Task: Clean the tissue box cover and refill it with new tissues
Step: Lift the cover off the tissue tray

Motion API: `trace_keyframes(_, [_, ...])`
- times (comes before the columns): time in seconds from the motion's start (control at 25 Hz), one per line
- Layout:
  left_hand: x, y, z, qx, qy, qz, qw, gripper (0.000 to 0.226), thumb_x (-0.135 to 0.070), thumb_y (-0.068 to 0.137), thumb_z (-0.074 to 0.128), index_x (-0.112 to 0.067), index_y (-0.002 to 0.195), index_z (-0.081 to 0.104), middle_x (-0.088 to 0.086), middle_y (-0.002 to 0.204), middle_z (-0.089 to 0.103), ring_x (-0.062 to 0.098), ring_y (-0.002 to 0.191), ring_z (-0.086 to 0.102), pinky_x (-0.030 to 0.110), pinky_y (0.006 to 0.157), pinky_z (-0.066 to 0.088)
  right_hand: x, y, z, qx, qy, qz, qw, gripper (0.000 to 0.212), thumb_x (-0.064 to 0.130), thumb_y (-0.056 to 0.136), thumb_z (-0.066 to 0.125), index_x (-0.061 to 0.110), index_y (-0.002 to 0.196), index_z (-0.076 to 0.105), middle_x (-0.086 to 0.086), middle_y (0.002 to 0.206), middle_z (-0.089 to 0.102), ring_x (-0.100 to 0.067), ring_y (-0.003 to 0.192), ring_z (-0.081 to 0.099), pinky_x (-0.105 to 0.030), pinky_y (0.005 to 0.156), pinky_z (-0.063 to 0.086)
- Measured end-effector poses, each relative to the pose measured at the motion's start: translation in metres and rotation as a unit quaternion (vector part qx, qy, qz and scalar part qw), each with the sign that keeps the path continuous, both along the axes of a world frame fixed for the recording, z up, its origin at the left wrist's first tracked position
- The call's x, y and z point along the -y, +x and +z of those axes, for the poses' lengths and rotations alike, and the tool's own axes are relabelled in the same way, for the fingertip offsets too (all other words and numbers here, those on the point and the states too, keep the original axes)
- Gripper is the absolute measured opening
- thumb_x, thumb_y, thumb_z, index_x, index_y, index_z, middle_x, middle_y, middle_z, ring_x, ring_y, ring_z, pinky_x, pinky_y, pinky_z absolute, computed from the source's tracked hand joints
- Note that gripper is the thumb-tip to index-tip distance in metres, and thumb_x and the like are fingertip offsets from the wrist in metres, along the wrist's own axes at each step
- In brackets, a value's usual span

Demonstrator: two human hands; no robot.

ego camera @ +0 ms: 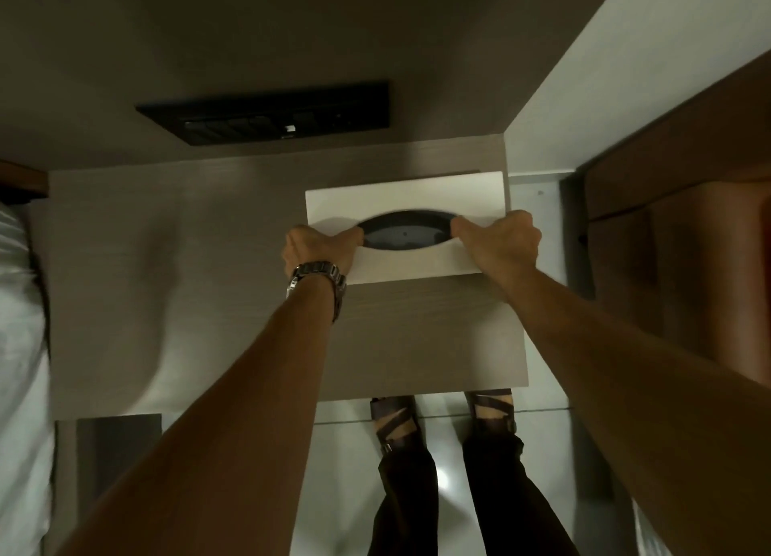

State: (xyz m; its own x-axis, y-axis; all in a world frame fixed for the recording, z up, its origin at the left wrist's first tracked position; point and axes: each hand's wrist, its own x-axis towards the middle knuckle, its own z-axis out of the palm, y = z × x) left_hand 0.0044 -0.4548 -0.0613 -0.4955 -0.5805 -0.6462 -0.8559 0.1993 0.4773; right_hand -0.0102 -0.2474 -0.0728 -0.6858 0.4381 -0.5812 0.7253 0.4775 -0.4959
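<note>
Both hands [411, 244] grip cover [406, 198] on bedside table [167, 263].

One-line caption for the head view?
Both hands, left hand and right hand, grip the white rectangular tissue box cover on a grey wooden bedside table.

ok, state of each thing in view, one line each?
white rectangular tissue box cover: on the table, oval slot shows dark, no tissue visible
left hand: fingers hooked into the slot's left end
right hand: fingers hooked into the slot's right end
grey wood-grain bedside table: bearing the cover
</note>
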Motion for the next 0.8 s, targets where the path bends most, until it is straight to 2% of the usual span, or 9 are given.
trace_keyframes(0.2, [0.001, -0.003, 0.013, -0.015, -0.009, 0.004, 1.0, 0.041, -0.039, 0.065, 0.084, -0.021, 0.088, 0.054, -0.008, 0.074, 0.05, 0.007, 0.062, 0.047, 0.021, 0.046, 0.036, -0.007, -0.014, 0.009, 0.01, -0.054, 0.0, 0.998, 0.089, 0.045, 0.074, 0.082, 0.014, 0.141, 0.033, 0.0, 0.112, 0.043, -0.017, 0.097, 0.047, -0.019, 0.053, 0.035])
trace_keyframes(0.28, [0.001, -0.004, 0.016, -0.015, -0.004, 0.001, 1.0, 0.042, -0.038, 0.065, 0.084, -0.021, 0.088, 0.054, -0.007, 0.076, 0.05, 0.007, 0.063, 0.046, 0.021, 0.047, 0.035, -0.01, -0.013, 0.01, 0.019, -0.065, 0.0, 0.998, 0.084, 0.046, 0.074, 0.082, 0.013, 0.139, 0.039, -0.001, 0.111, 0.045, -0.017, 0.097, 0.049, -0.018, 0.052, 0.034])
trace_keyframes(0.4, [-0.002, -0.007, 0.018, -0.006, 0.023, 0.005, 1.0, 0.047, -0.036, 0.066, 0.085, -0.018, 0.1, 0.057, -0.002, 0.084, 0.053, 0.014, 0.067, 0.05, 0.023, 0.048, 0.036, -0.013, -0.012, 0.009, 0.021, -0.072, 0.007, 0.997, 0.077, 0.045, 0.075, 0.08, 0.011, 0.135, 0.046, 0.0, 0.108, 0.048, -0.017, 0.096, 0.05, -0.019, 0.052, 0.034])
trace_keyframes(0.56, [-0.006, -0.008, 0.022, 0.0, 0.03, 0.008, 1.0, 0.056, -0.031, 0.07, 0.083, -0.007, 0.116, 0.061, 0.006, 0.101, 0.059, 0.025, 0.088, 0.059, 0.028, 0.057, 0.043, -0.013, -0.013, 0.013, 0.018, -0.064, 0.031, 0.997, 0.075, 0.048, 0.075, 0.079, 0.012, 0.133, 0.048, 0.001, 0.105, 0.048, -0.015, 0.091, 0.049, -0.02, 0.051, 0.032])
trace_keyframes(0.68, [-0.007, -0.006, 0.031, -0.035, 0.013, 0.021, 0.999, 0.052, -0.033, 0.069, 0.084, -0.008, 0.11, 0.062, 0.003, 0.098, 0.059, 0.02, 0.08, 0.058, 0.024, 0.049, 0.039, -0.014, -0.015, 0.022, 0.007, -0.089, 0.019, 0.996, 0.083, 0.048, 0.073, 0.081, 0.013, 0.137, 0.042, -0.001, 0.113, 0.049, -0.017, 0.099, 0.05, -0.019, 0.054, 0.035])
trace_keyframes(0.8, [-0.011, 0.0, 0.048, -0.067, -0.031, 0.012, 0.997, 0.043, -0.044, 0.065, 0.087, -0.017, 0.083, 0.058, -0.008, 0.075, 0.052, 0.006, 0.061, 0.048, 0.016, 0.037, 0.035, -0.018, -0.012, 0.04, -0.019, -0.096, 0.007, 0.995, 0.079, 0.046, 0.072, 0.082, 0.019, 0.132, 0.039, 0.0, 0.115, 0.05, -0.016, 0.098, 0.054, -0.019, 0.055, 0.04])
